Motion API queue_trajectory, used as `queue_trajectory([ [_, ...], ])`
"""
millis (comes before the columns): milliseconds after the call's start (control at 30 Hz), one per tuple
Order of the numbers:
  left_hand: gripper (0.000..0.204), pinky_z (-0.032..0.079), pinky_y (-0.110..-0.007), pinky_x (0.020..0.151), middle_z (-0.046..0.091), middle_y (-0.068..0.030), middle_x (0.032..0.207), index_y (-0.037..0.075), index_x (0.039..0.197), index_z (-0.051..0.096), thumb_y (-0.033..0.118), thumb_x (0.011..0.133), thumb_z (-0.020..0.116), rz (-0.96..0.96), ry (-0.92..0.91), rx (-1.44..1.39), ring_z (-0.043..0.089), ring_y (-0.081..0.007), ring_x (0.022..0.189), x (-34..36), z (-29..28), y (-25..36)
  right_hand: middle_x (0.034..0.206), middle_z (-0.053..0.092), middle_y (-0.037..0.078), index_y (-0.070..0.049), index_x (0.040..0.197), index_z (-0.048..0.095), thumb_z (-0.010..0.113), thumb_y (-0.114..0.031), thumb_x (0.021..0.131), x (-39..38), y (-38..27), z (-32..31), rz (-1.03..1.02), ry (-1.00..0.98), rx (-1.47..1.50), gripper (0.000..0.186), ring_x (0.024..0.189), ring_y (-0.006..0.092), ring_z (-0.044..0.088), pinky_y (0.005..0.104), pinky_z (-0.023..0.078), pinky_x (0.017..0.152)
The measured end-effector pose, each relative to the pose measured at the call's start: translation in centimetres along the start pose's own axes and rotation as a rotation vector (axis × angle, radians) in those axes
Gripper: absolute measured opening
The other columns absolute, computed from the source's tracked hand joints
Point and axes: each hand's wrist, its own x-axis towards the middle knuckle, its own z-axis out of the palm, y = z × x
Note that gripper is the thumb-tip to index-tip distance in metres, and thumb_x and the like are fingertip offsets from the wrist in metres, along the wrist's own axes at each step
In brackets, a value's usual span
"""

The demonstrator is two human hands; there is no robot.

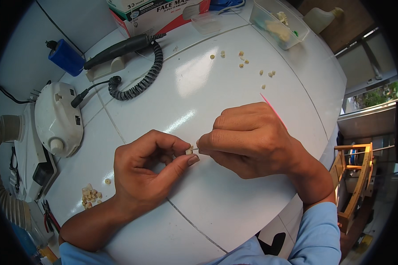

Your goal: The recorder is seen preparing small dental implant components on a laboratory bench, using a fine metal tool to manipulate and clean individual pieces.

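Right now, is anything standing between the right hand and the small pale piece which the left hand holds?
Nothing visible is in the way: only the thin metal tool held in the right hand points across the gap at the small pale piece, pinched in the left hand.

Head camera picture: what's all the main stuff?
Held piece: one, cream, centre
Thin tool: one, silver, centre
Thin strip: one, pink, right
Loose pieces: many, cream, lower left, upper right
Table: one, white, centre
Control box: one, white, left
Handpiece: one, black, upper left
Cylinder: one, blue, upper left
Carton: one, multicoloured, top
Tub: one, clear, upper right
Hose: one, beige, left
Pliers: one, red, lower left
Left hand: one, bare, centre
Right hand: one, bare, centre
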Motion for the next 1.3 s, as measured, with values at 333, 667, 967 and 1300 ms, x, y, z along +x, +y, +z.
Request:
queue_trajectory([
  [333,0.016,0.062,-0.026,0.082,0.079,-0.0113,0.101,-0.006,0.108,0.075,-0.009,0.094,0.083,0.056,-0.005,0.005,0.076,-0.0126,0.09,-0.06,-0.12,-0.48,0.07,0.064,0.005,-0.003,0.095,0.078,0.084,0.005,0.077,0.03,0.34,0.07,-0.007,-0.029,0.111,0.02,0.061,0.0202,0.064,0.0366,0.046,0.052],
  [667,0.015,0.065,-0.028,0.087,0.08,-0.0121,0.102,-0.006,0.107,0.074,-0.009,0.095,0.083,0.058,-0.034,0.008,0.078,-0.0152,0.095,0.02,-0.27,-0.4,0.068,0.064,0.006,-0.003,0.094,0.077,0.082,0.006,0.079,-0.01,0.35,0.08,0.059,-0.055,0.177,0.019,0.058,0.0218,0.063,0.0365,0.046,0.052],
  [967,0.015,0.065,-0.028,0.088,0.08,-0.0129,0.103,-0.007,0.112,0.074,-0.005,0.099,0.081,0.018,-0.049,-0.049,0.079,-0.0155,0.095,-0.05,-0.33,-0.27,0.073,0.059,0.005,-0.006,0.094,0.071,0.078,0.004,0.08,0.06,0.0,0.02,0.03,-0.046,0.067,0.019,0.062,0.025,0.061,0.0404,0.044,0.053],
  [1300,0.014,0.065,-0.028,0.089,0.08,-0.013,0.104,-0.007,0.114,0.074,-0.006,0.1,0.079,0.028,-0.035,-0.063,0.079,-0.0156,0.097,0.07,-0.13,-0.04,0.076,0.057,0.006,-0.009,0.1,0.069,0.077,0.0,0.082,0.01,0.14,-0.38,0.036,-0.064,0.048,0.022,0.068,0.029,0.062,0.0437,0.045,0.056],
])
